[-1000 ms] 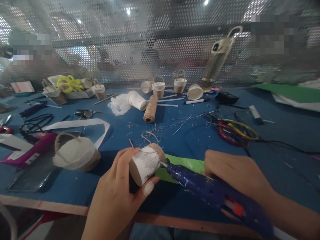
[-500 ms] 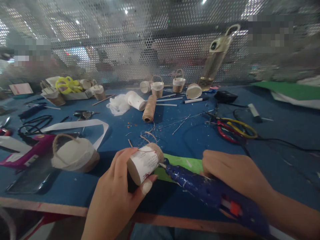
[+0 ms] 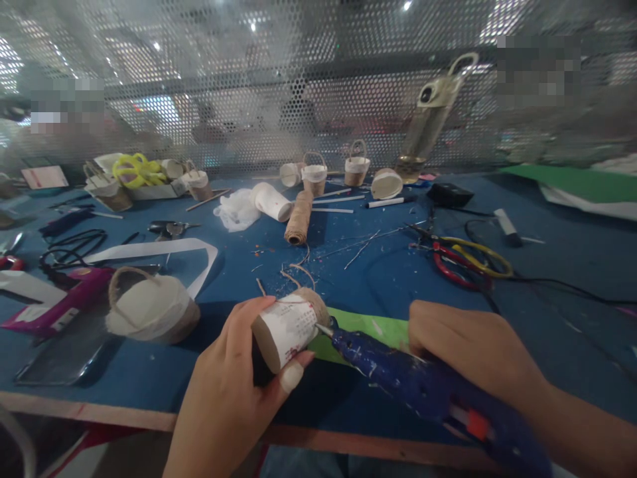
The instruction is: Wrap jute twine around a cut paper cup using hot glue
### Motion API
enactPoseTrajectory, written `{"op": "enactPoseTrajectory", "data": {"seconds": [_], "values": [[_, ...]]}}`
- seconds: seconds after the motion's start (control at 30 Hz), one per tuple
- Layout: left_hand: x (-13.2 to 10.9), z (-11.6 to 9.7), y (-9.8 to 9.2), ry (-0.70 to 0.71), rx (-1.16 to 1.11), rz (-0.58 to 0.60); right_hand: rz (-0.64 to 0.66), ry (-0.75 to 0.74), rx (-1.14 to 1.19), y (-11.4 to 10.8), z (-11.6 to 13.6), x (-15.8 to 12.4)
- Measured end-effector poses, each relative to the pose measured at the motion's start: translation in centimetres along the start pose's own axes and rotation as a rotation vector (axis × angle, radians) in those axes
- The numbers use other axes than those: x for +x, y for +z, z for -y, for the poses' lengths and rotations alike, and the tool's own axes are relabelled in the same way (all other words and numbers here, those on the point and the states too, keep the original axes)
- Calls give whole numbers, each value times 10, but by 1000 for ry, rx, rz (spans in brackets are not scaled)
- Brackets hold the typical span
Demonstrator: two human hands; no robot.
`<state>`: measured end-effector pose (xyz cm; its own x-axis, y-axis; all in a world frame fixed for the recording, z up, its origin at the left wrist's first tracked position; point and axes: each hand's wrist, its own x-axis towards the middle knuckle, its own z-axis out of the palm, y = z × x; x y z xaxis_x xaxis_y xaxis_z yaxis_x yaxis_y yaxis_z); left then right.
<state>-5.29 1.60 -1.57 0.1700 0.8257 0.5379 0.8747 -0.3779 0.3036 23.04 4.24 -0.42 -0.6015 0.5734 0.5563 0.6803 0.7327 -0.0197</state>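
A paper cup (image 3: pixel 290 330), tipped on its side with twine wound round its far end, is held between the thumb and fingers of my left hand (image 3: pixel 239 372). My right hand (image 3: pixel 462 338) is wrapped round a blue glue gun (image 3: pixel 398 375), whose metal tip touches or nearly touches the cup beside the twine. Under the gun's nozzle lies a green strip (image 3: pixel 368 325). A loose twine end runs from the cup toward a twine spool (image 3: pixel 299 218) behind it.
Left of my left hand stands a small basket (image 3: pixel 154 309), near a magenta glue gun (image 3: pixel 74 302) and a white paper strip (image 3: pixel 149 248). Red and yellow pliers (image 3: pixel 460 262) lie at the right. Several small baskets and a clear bottle (image 3: pixel 425 129) stand by the mesh screen.
The glue gun and my right hand have shifted slightly to the right and down. The cup is still in my left hand, turned very little.
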Motion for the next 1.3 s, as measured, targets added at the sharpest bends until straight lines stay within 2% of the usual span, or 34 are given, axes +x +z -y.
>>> {"op": "enactPoseTrajectory", "data": {"seconds": [0.73, 1.3], "values": [[1, 1, -1, 1, 22, -8, 1, -1, -25, 3, 1, 1], [0, 1, -2, 23, 30, 7, 13, -83, -15, -2, -10, 7]]}}
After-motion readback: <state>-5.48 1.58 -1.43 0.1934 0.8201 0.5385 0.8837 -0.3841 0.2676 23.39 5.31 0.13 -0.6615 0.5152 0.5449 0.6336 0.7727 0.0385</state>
